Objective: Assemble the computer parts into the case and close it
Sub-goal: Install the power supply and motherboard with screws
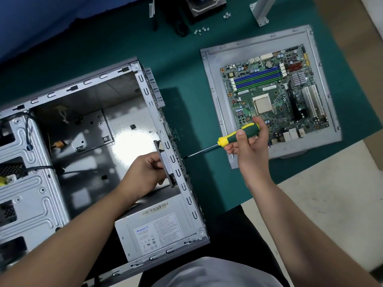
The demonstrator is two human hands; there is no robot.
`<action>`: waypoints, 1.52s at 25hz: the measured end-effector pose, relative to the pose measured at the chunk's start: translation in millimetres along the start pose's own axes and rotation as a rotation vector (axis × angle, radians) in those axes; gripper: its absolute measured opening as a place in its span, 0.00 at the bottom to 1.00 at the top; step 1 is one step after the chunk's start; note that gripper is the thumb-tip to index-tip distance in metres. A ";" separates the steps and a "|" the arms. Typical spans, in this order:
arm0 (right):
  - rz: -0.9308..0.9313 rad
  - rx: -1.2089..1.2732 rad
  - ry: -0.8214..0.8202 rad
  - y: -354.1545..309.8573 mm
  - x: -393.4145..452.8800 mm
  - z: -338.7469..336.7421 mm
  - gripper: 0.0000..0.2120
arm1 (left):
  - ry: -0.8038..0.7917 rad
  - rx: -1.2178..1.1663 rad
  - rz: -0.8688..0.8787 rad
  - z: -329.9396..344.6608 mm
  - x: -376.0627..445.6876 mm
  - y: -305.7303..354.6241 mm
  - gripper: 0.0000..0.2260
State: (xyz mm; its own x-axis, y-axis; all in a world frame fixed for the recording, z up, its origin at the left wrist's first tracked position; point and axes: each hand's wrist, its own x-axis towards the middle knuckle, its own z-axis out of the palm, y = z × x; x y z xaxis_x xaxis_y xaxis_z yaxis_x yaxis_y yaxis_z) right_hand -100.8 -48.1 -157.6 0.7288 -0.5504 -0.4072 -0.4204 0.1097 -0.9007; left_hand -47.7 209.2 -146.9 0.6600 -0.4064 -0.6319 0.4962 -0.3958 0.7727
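Observation:
An open grey computer case lies on its side on the green mat. My left hand reaches inside and grips a dark case fan against the rear panel. Outside that panel, my right hand holds a yellow-and-green screwdriver whose tip touches the panel. A power supply sits in the case's near corner. To the right, a green motherboard rests on the grey side panel.
Several loose screws and a second small group of screws lie at the back of the mat, near a black cable and a cooler. A grey metal bracket stands at back right. The drive cage fills the case's left.

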 end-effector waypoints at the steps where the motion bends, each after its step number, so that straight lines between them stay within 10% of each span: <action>1: 0.000 0.001 0.000 0.0 -0.2 0.1 0.20 | -0.001 -0.001 -0.001 0.0 0.0 0.0 0.18; 34: 0.165 -0.187 -0.102 -15.3 20.8 -25.3 0.14 | 0.003 -0.023 0.016 -0.6 2.7 -4.6 0.26; 38: 0.413 0.212 -0.195 -30.6 47.6 -38.2 0.14 | -0.003 -0.047 0.002 -1.8 3.3 -6.0 0.21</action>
State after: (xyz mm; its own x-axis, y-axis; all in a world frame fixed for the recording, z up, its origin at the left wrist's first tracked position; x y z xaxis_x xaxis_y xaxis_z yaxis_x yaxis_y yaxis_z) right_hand -73.9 -109.2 -143.6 0.6206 -0.2624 -0.7390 -0.5913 0.4625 -0.6607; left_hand -47.5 211.8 -153.5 0.6594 -0.4099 -0.6302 0.5207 -0.3556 0.7761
